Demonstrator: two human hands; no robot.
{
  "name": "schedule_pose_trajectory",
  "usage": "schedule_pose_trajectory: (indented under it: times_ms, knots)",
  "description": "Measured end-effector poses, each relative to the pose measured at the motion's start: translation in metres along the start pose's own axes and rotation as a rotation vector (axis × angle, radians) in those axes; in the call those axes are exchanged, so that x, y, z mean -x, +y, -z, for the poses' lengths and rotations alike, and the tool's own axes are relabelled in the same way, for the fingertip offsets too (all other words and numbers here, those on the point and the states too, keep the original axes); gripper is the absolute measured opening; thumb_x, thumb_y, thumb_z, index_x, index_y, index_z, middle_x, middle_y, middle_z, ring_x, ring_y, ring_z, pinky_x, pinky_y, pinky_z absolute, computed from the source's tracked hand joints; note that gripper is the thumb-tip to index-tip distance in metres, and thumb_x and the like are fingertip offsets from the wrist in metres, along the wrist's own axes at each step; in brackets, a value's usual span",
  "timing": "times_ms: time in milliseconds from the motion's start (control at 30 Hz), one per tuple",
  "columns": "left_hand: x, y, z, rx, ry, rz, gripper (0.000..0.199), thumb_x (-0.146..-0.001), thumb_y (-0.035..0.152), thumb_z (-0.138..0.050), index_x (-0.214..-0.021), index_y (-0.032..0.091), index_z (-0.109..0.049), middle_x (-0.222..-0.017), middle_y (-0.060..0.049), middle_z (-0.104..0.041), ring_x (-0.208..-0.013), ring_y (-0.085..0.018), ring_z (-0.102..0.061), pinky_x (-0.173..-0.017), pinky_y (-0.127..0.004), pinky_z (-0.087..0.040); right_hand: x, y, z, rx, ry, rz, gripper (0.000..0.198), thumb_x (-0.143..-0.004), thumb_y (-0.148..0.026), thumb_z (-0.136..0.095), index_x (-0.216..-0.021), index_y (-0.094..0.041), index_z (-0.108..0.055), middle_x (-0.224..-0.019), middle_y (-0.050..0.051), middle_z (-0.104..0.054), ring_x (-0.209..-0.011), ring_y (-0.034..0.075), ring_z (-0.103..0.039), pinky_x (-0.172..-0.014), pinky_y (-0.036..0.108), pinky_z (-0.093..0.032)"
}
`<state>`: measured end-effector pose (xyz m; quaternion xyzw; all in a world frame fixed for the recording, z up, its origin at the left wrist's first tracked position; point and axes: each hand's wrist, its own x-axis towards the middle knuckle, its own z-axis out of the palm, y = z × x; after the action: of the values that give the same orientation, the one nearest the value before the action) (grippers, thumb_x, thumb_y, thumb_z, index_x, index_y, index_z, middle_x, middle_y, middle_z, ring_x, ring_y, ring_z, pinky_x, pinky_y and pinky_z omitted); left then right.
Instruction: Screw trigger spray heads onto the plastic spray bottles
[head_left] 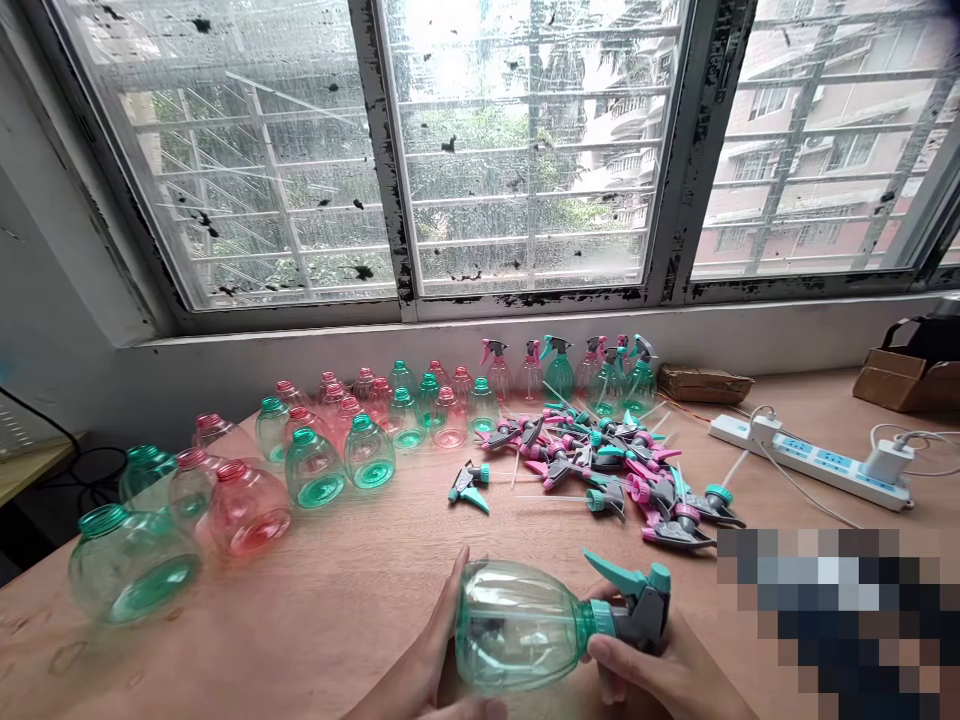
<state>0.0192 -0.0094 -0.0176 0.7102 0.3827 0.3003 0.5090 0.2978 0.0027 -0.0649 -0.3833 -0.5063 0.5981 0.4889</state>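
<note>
A clear green spray bottle (517, 625) lies sideways between my hands above the near part of the table. My left hand (435, 650) cups its base end. At the neck, my right hand (645, 665) grips the teal collar and grey body of the spray head (641, 605), which sits on the bottle's mouth; its teal trigger points up. A thin tube shows faintly inside the bottle. Beyond my hands lies a heap of loose pink, teal and grey spray heads (592, 450). One teal-and-grey spray head (470, 487) lies apart, left of the heap.
Open green bottles (315, 470) and pink bottles (247, 505) stand at left and back. Several bottles with spray heads (559, 370) line the wall. A power strip (814, 460) with cables, a brown package (705, 383) and a cardboard box (907, 375) are at right.
</note>
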Motion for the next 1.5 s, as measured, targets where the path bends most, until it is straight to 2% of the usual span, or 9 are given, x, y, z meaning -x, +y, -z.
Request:
schedule_pose_trajectory:
  times_ms: [200, 400, 500, 633, 800, 967, 1233, 1367, 1500]
  knots:
    - [-0.001, 0.001, -0.002, -0.016, 0.029, 0.039, 0.104, -0.09, 0.033, -0.069, -0.158, 0.036, 0.009, -0.163, -0.003, -0.036, -0.151, -0.033, -0.028, -0.124, -0.044, -0.023, -0.001, 0.002, 0.001, 0.001, -0.002, 0.01, 0.051, -0.072, -0.058, -0.082, -0.099, -0.017, -0.065, -0.054, -0.004, -0.066, -0.047, 0.014, -0.058, -0.051, 0.028, -0.052]
    - [0.0, 0.002, -0.001, 0.053, 0.041, 0.063, 0.104, -0.086, 0.058, -0.068, -0.16, 0.027, -0.001, -0.17, -0.005, -0.017, -0.155, -0.034, -0.012, -0.127, -0.046, -0.006, 0.0, 0.001, -0.001, -0.041, -0.002, 0.01, 0.051, -0.072, -0.056, -0.084, -0.098, -0.016, -0.065, -0.053, -0.004, -0.065, -0.047, 0.013, -0.058, -0.051, 0.027, -0.052]
    - [0.001, 0.002, 0.0, 0.035, 0.052, 0.074, 0.101, -0.085, 0.056, -0.07, -0.16, 0.024, -0.01, -0.169, -0.007, -0.019, -0.155, -0.034, -0.012, -0.127, -0.046, -0.007, -0.001, 0.001, -0.001, -0.043, 0.003, 0.014, 0.052, -0.071, -0.056, -0.084, -0.098, -0.016, -0.065, -0.053, -0.004, -0.065, -0.047, 0.013, -0.058, -0.051, 0.027, -0.053]
    - [0.0, 0.003, 0.0, -0.014, 0.076, 0.038, 0.102, -0.086, 0.046, -0.073, -0.16, 0.027, -0.006, -0.17, -0.003, -0.014, -0.156, -0.032, -0.005, -0.127, -0.046, -0.003, 0.0, 0.003, 0.0, -0.051, 0.016, 0.006, 0.052, -0.071, -0.054, -0.085, -0.099, -0.016, -0.064, -0.052, -0.004, -0.066, -0.046, 0.013, -0.058, -0.049, 0.027, -0.052]
    - [-0.002, 0.002, -0.002, 0.026, 0.087, 0.036, 0.101, -0.088, 0.032, -0.072, -0.16, 0.03, -0.003, -0.168, -0.001, -0.023, -0.154, -0.032, -0.021, -0.127, -0.043, -0.011, 0.0, 0.002, 0.0, -0.027, 0.026, 0.008, 0.051, -0.07, -0.056, -0.085, -0.098, -0.016, -0.067, -0.053, -0.003, -0.067, -0.046, 0.014, -0.059, -0.049, 0.027, -0.051]
    - [-0.007, -0.003, -0.004, 0.111, 0.084, 0.031, 0.113, -0.082, 0.044, -0.078, -0.16, 0.027, 0.002, -0.165, -0.007, -0.03, -0.151, -0.033, -0.028, -0.126, -0.041, -0.015, -0.001, 0.003, 0.001, -0.029, 0.03, 0.021, 0.048, -0.071, -0.054, -0.085, -0.096, -0.017, -0.068, -0.052, -0.003, -0.068, -0.046, 0.015, -0.061, -0.047, 0.026, -0.049]
    - [-0.012, 0.006, -0.004, 0.222, 0.057, 0.03, 0.095, -0.078, 0.045, -0.082, -0.155, 0.026, -0.03, -0.156, -0.009, -0.045, -0.149, -0.035, -0.029, -0.124, -0.043, -0.024, 0.0, 0.007, 0.002, -0.044, 0.066, 0.025, 0.053, -0.069, -0.056, -0.086, -0.099, -0.018, -0.065, -0.052, -0.003, -0.069, -0.045, 0.015, -0.06, -0.048, 0.026, -0.047]
    - [-0.009, 0.002, -0.003, 0.139, 0.084, 0.029, 0.098, -0.082, 0.044, -0.079, -0.159, 0.028, -0.021, -0.156, -0.009, -0.044, -0.15, -0.034, -0.028, -0.124, -0.044, -0.023, 0.002, 0.002, 0.0, -0.06, 0.072, 0.011, 0.05, -0.069, -0.057, -0.085, -0.095, -0.019, -0.066, -0.054, -0.003, -0.069, -0.047, 0.017, -0.061, -0.049, 0.029, -0.051]
    - [-0.007, -0.001, -0.005, 0.111, 0.092, 0.01, 0.089, -0.091, 0.051, -0.066, -0.16, 0.031, -0.013, -0.165, -0.005, -0.03, -0.154, -0.033, -0.017, -0.125, -0.042, -0.021, 0.003, -0.001, -0.002, -0.099, 0.071, -0.01, 0.048, -0.068, -0.055, -0.087, -0.094, -0.02, -0.065, -0.055, -0.003, -0.068, -0.047, 0.016, -0.061, -0.049, 0.029, -0.053]
